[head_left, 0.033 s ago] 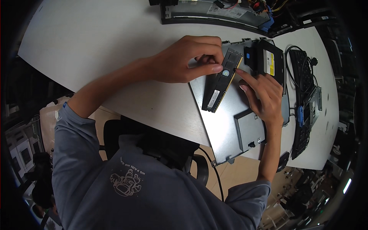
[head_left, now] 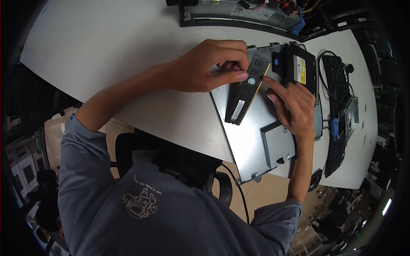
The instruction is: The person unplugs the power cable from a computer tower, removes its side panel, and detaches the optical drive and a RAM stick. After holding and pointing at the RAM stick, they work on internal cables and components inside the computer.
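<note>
Between the thumb and bent fingers of my left hand (head_left: 215,66) is a memory module (head_left: 244,96), pinched near the middle of its long edge. This long black stick has a white label toward its near end, a round shiny sticker and a row of gold contacts along the right edge. It is tilted over a flat silver metal panel (head_left: 243,147). My right hand (head_left: 294,104) comes in from the right, its index fingertip at the gold-contact edge. That hand's thumb stands apart from the index finger, with nothing held between them.
A black drive (head_left: 295,57) with a white-and-yellow label lies at the panel's far right. Nearer is a raised metal box section (head_left: 277,145). A black keyboard (head_left: 335,155) with a coiled cable (head_left: 322,64) and a bracket (head_left: 351,113) on it lies right. An opened computer case (head_left: 239,17) stands behind.
</note>
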`<state>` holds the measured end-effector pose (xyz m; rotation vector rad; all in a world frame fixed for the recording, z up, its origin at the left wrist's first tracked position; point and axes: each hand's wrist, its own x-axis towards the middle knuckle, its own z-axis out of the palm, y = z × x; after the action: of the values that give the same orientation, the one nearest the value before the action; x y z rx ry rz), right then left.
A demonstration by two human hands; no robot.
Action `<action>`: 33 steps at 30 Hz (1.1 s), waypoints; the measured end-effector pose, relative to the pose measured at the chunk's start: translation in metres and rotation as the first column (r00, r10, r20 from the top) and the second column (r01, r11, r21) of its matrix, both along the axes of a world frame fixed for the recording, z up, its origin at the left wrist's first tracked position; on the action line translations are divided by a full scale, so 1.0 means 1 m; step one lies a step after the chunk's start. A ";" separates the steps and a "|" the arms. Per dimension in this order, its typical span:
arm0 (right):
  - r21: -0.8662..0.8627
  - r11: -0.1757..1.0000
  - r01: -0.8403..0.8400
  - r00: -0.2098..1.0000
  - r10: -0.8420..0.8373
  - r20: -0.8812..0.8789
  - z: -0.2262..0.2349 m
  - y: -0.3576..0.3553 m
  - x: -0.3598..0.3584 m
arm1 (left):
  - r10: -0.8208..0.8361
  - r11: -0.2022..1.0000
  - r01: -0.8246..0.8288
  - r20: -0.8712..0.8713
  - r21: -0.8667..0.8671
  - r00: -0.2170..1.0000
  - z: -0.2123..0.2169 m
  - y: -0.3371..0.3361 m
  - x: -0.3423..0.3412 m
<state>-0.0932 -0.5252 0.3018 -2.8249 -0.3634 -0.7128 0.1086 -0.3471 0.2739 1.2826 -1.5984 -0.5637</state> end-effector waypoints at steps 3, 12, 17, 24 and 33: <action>0.006 1.000 -0.006 1.000 0.005 0.014 0.000 0.000 0.000 | 0.003 1.000 -0.002 -0.010 0.013 1.000 0.001 0.000 0.000; -0.007 0.999 -0.053 0.998 0.053 0.039 0.001 0.000 -0.001 | 0.006 1.000 -0.006 0.007 0.002 1.000 -0.001 0.000 0.000; -0.002 0.999 -0.042 0.999 0.042 0.029 0.002 0.001 -0.001 | 0.008 1.000 -0.008 0.014 -0.004 1.000 -0.001 0.000 0.000; -0.048 0.998 -0.031 0.997 0.034 0.065 0.003 0.001 -0.001 | 0.015 1.000 -0.014 0.018 -0.017 1.000 -0.002 0.000 0.000; -0.050 0.998 -0.030 0.998 0.033 0.062 0.004 0.000 -0.001 | 0.006 1.000 -0.005 0.010 -0.018 1.000 -0.002 -0.001 0.000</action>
<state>-0.0945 -0.5251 0.3053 -2.8404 -0.4408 -0.7976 0.1090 -0.3477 0.2722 1.2785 -1.6046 -0.5392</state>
